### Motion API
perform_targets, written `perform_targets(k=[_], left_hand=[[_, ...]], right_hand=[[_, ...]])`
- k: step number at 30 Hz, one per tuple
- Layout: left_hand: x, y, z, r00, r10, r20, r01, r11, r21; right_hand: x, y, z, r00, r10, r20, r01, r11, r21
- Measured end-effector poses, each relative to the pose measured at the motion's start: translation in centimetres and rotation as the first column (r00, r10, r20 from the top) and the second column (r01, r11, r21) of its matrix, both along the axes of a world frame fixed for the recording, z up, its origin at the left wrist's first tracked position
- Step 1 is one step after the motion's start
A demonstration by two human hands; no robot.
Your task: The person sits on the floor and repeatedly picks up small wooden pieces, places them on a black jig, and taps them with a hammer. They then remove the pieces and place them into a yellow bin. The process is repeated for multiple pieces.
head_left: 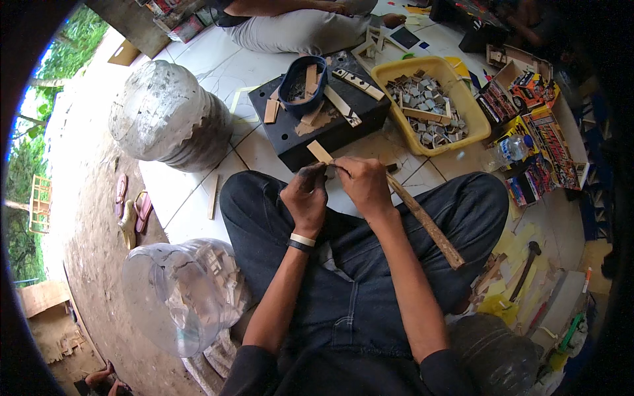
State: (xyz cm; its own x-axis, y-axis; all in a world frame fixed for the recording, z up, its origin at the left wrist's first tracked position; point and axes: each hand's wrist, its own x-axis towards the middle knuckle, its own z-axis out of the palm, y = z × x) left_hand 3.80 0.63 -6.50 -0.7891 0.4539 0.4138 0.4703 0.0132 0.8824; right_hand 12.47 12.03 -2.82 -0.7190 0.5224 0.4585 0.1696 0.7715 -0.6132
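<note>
Above my crossed legs, my left hand [305,199] is closed, its darkened fingertips pinching a small flat wood strip [319,152] that sticks up away from me. My right hand [365,189] is closed too, fingers bent against the strip's near end; what lies between its fingertips is hidden. Across my right thigh lies a round wooden stick [429,228], its far end by a dark piece next to my right hand. Just beyond my hands stands a black block [282,146] bearing a blue oval tub [295,74], loose wood pieces and patterned strips [358,84].
A yellow basin [480,131] of small square pieces stands right of the block, near a plastic bottle [512,149] and printed cardboard. To the left are a whitened drum [165,109] and a clear container [155,297] holding wood bits. Another person [297,33] sits opposite.
</note>
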Motion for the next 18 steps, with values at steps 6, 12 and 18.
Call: perform_targets(k=[6, 12, 18], left_hand=[[0.1, -0.1, 0.6, 0.995, 0.036, -0.095, -0.042, 0.997, -0.066], [0.2, 0.2, 0.4, 0.984, 0.069, -0.163, -0.082, 0.994, -0.072], [0.2, 0.3, 0.4, 0.958, 0.108, -0.266, -0.140, 0.985, -0.103]], right_hand=[[-0.1, -0.1, 0.1, 1.000, -0.005, 0.015, 0.005, 1.000, 0.022], [0.1, -0.7, -0.5, 0.998, -0.022, -0.062, 0.021, 1.000, -0.023], [0.2, -0.9, -1.2, 0.995, -0.046, -0.083, 0.043, 0.998, -0.037]])
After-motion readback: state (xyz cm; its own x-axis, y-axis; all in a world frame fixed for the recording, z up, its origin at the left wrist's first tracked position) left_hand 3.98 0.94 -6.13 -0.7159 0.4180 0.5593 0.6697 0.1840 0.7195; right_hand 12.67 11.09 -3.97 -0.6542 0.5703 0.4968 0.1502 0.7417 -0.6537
